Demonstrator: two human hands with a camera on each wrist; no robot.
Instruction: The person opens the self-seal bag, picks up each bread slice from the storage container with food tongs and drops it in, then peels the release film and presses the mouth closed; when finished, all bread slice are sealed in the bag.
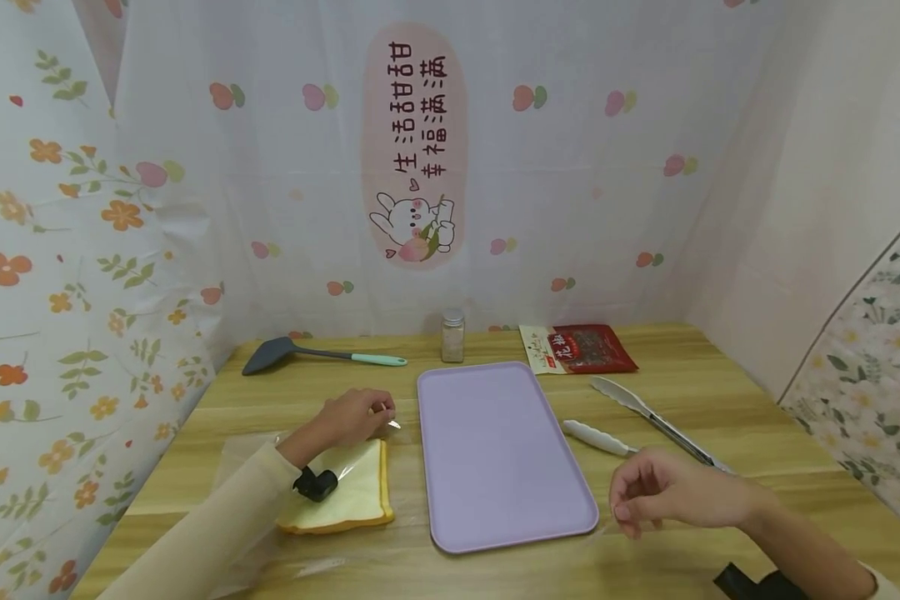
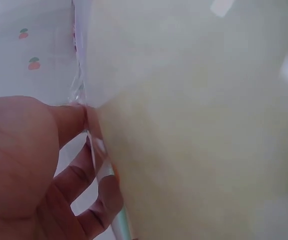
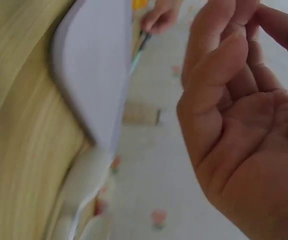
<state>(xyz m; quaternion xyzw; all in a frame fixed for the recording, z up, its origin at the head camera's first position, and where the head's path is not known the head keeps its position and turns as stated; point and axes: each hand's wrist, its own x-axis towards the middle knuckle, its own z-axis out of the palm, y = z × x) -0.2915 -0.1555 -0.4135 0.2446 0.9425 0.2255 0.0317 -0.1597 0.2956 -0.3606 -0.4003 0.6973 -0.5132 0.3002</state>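
My left hand point(image 1: 356, 417) pinches the edge of a clear plastic bag point(image 1: 232, 454) between thumb and fingers, above the far edge of the sliced bread point(image 1: 363, 492). In the left wrist view the fingertips meet at the film point(image 2: 78, 87), and pale bread seen through it fills the right side. The bread lies on the table left of the lilac tray point(image 1: 495, 450). My right hand point(image 1: 671, 492) hovers to the right of the tray with loosely curled fingers and nothing in them. In the right wrist view its palm point(image 3: 264, 135) shows bare.
Metal tongs with white tips point(image 1: 600, 437) lie spread right of the tray, just beyond the right hand. Along the back stand or lie a turner with a mint handle point(image 1: 378, 359), a small glass spice jar point(image 1: 453, 337) and a red-and-cream packet point(image 1: 581, 348). A patterned curtain rises behind.
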